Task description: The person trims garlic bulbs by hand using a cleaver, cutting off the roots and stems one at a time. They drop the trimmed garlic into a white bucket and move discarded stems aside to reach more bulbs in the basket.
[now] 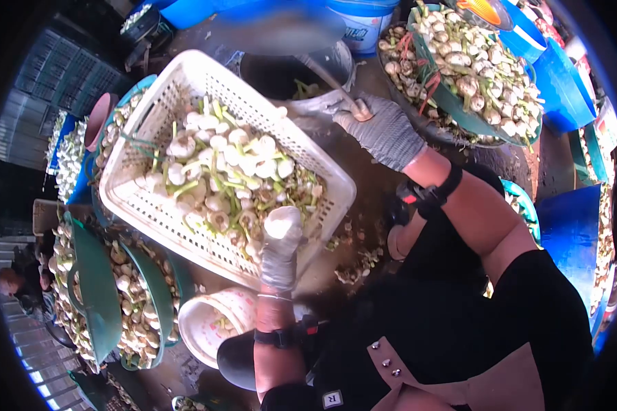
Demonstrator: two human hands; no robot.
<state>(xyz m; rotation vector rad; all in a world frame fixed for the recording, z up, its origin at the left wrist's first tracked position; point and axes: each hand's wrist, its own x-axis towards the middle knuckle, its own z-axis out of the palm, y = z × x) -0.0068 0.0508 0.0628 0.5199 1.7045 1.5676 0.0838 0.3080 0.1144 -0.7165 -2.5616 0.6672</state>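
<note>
**Plastic, Knit Cloth, Wet Sheen**

The basket (147, 212) is showing white, matt, perforated plastic. Rough grey knit cloth is covering the right hand (384, 131) and the left hand (281, 243). The handle (329, 82) in the right hand is looking smooth and grey. The tubs (562, 82) are gleaming as glossy blue plastic, the trays (97, 288) as smooth green plastic. The bulbs (216, 161) are shining smooth.

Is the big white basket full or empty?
Full. The white basket is heaped with white bulbs and green stalks across its inside.
</note>
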